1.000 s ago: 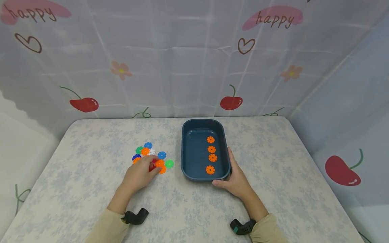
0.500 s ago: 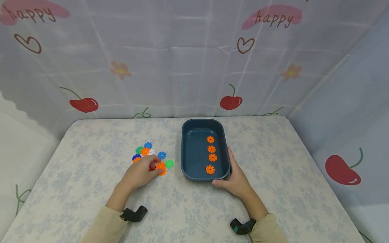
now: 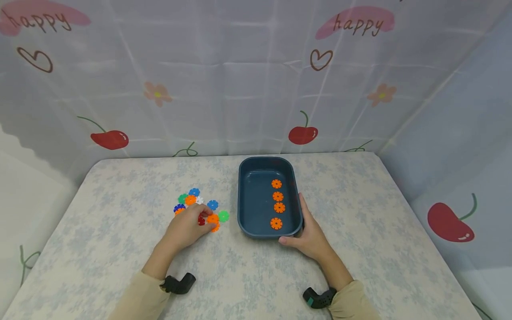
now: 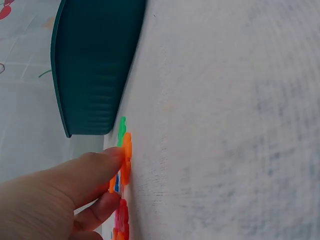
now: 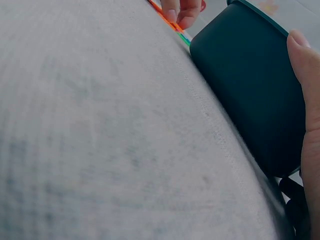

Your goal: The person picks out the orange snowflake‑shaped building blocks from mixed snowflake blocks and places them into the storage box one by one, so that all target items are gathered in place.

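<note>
My left hand [image 3: 186, 226] is over a small pile of coloured plastic snowflake discs, its thumb and index finger pinching an orange snowflake disc [image 3: 213, 218]. In the left wrist view, the thumb tip touches the edge of that orange disc [image 4: 127, 145]. Another orange disc [image 3: 216, 228] lies just under it, and a red disc [image 3: 202, 221] shows between the fingers. My right hand [image 3: 310, 235] holds the near right corner of a dark blue rectangular tub [image 3: 250, 200], thumb at the near rim and fingers along the right wall. Several orange discs [image 3: 278, 196] lie in a column inside it.
Beside the left hand lie a green disc [image 3: 223, 216], a blue disc [image 3: 213, 204], a white disc [image 3: 200, 200] and several others. All rest on a pale patterned tablecloth [image 3: 120, 213]. A printed curtain [image 3: 224, 89] hangs behind the table's far edge.
The orange disc at the left fingertips has shifted slightly right and nearer, uncovering more of the red disc. The right hand and the tub have stayed in place.
</note>
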{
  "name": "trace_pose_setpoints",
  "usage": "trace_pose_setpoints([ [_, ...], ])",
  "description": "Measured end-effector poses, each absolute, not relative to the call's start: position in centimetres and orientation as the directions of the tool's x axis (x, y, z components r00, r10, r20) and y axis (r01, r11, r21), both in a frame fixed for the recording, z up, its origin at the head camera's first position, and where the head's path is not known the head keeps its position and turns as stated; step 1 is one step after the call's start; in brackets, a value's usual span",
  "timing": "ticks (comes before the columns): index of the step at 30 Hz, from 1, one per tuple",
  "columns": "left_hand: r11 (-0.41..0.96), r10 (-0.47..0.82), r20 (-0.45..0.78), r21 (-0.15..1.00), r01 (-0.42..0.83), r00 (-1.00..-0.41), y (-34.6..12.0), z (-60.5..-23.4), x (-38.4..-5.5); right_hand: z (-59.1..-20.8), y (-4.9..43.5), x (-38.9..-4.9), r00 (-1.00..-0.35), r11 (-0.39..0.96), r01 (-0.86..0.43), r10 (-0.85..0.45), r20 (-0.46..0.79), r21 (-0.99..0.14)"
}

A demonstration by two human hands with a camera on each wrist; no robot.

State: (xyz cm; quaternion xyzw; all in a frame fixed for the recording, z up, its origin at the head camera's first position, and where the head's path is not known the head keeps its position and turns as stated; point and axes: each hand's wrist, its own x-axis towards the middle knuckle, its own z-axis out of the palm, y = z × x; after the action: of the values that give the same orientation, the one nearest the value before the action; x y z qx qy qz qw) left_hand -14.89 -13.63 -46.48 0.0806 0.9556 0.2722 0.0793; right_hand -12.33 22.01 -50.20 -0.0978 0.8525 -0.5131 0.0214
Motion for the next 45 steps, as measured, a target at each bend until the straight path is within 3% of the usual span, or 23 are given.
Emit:
trace_pose_setpoints([
  [16, 0.784, 0.187, -0.018, 0.605, 0.138, -0.982, -14.4, -46.6, -14.5, -49.9, 21.9, -12.3, -0.980, 0.441, -0.137, -0.190, 0.056, -0.887],
  [25, 0.645, 0.209, -0.070, 0.759, 0.084, -0.975, -13.1, -43.5, -14.6, -50.0, 22.1, -12.3, -0.980, 0.449, -0.140, -0.191, 0.059, -0.883],
  [29, 0.588, 0.280, -0.048, 0.798, 0.131, -0.959, -11.3, -41.8, -14.8, -49.9, 22.0, -12.2, -0.980, 0.448, -0.140, -0.191, 0.059, -0.883],
  [34, 0.568, 0.391, 0.016, 0.783, 0.255, -0.920, -8.6, -40.5, -15.5, -49.9, 21.9, -12.2, -0.980, 0.451, -0.144, -0.191, 0.062, -0.881],
  [45, 0.704, 0.499, -0.058, 0.609, 0.365, -0.865, -3.2, -40.1, -17.6, -49.9, 21.8, -12.2, -0.979, 0.442, -0.147, -0.194, 0.066, -0.885],
])
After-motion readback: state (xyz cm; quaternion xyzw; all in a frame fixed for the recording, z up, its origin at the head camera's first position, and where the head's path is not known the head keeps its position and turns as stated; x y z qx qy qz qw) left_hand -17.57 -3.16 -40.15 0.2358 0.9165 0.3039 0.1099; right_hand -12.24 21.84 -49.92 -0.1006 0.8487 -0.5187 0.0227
